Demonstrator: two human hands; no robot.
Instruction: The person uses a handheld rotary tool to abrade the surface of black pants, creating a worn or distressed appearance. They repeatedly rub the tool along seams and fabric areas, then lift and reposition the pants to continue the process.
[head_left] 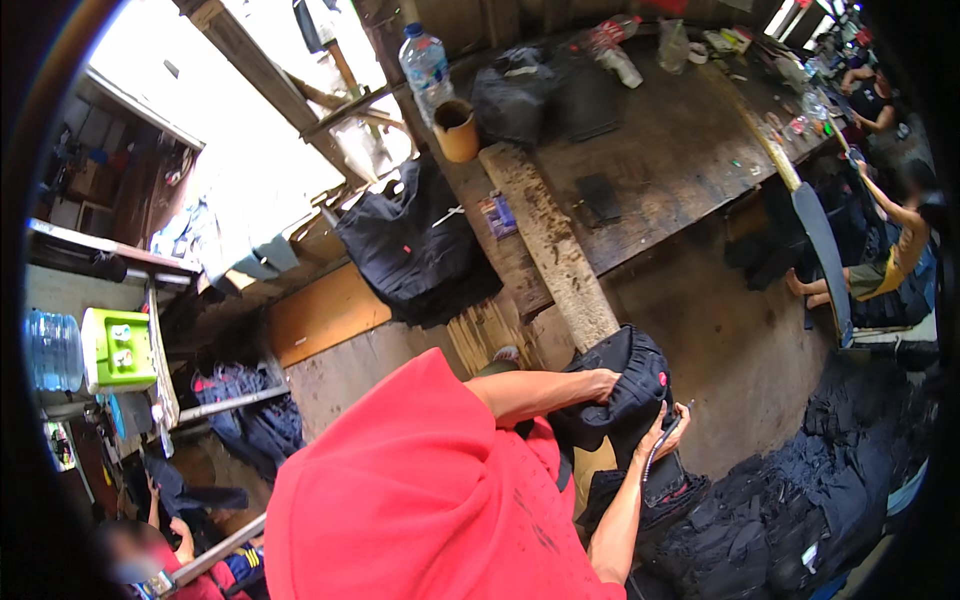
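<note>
A black garment (625, 375) with a gathered, elastic-looking edge and a small round red tag is draped over the near end of a wooden plank (545, 235). My left hand (601, 386) reaches in from the left and is closed on its cloth, the fingertips partly hidden in the folds. My right hand (664, 432) is closed round a slim pen-like tool (690, 406) with a thin tip, just right of the garment. A dark ribbed cord (652, 458) runs down from that hand along the wrist. More dark cloth (665, 500) hangs below the right hand.
A large heap of black garments (800, 480) lies at lower right. A wooden table (670, 130) at the back bears a water bottle (425, 65), a brown pot (456, 130) and black bags. Black clothing (415, 245) sits left of the plank. Other people work at far right and lower left.
</note>
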